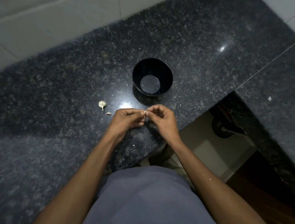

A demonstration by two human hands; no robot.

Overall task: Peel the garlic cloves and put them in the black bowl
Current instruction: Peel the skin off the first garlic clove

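Note:
A small garlic clove [145, 113] sits between my two hands, just above the counter's front edge. My left hand [128, 118] pinches it from the left with curled fingers. My right hand [161, 117] pinches its skin from the right with thumb and forefinger. The black bowl [136, 72] stands upright on the counter just beyond my hands, and I see no clove inside it. A garlic piece with a stem [102, 104] lies to the left of my hands, with a smaller clove [108, 113] beside it.
The dark speckled granite counter [59, 108] runs left and far; its front edge cuts diagonally under my right wrist, with floor below. A second counter section [279, 83] lies at the right. Tiled wall [45, 22] stands behind. Tiny skin flakes dot the counter.

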